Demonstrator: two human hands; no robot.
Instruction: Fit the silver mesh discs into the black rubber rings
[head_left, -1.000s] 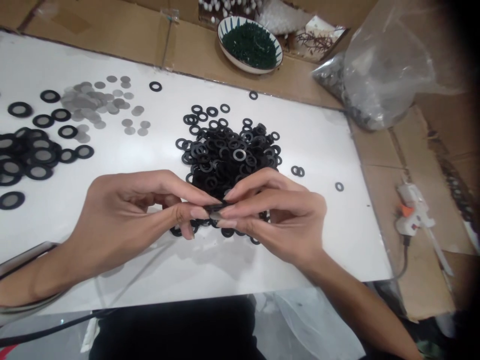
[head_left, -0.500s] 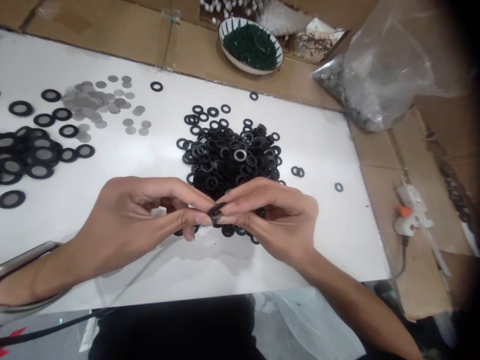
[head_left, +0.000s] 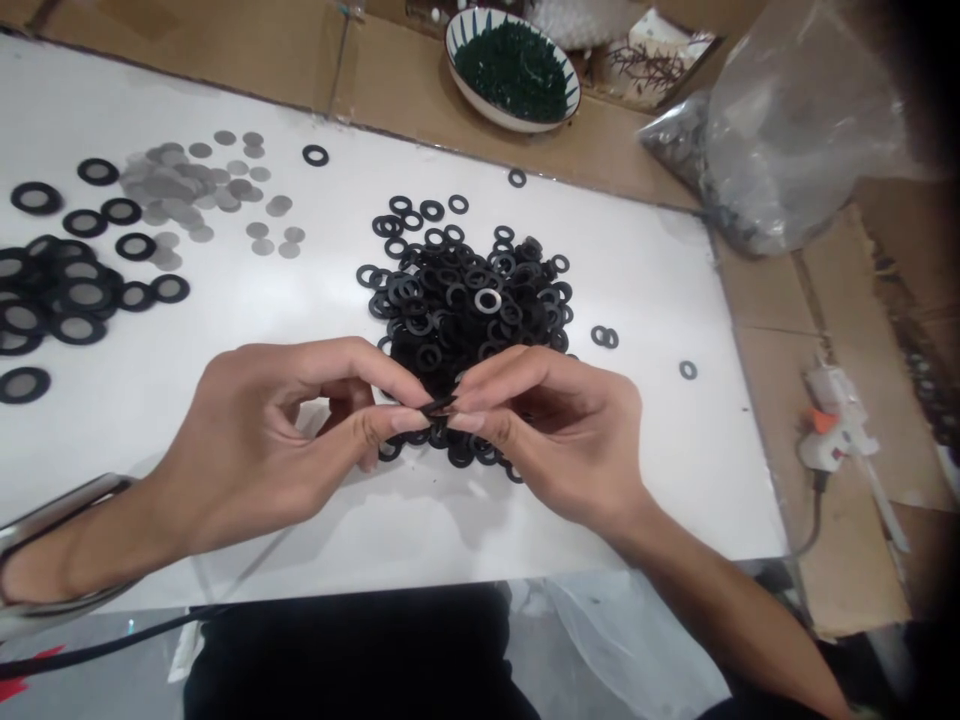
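Where your left hand (head_left: 262, 440) and right hand (head_left: 562, 440) meet over the near part of the loose-ring pile (head_left: 414, 345), each grip is pinched narrow on one thin black ring washer (head_left: 436, 408) — held from both sides, probably to steady so small a piece. Grey discs (head_left: 169, 185) lie apart on the worktop (head_left: 697, 470) to your left, likely to keep parts sorted.

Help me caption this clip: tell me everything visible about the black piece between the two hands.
The black piece looks thin and rubbery or plastic, seen nearly edge-on and largely hidden. The left hand and right hand pinch it from opposite sides, in front of the pile of black rings in this view. Its full outline can't be made out.
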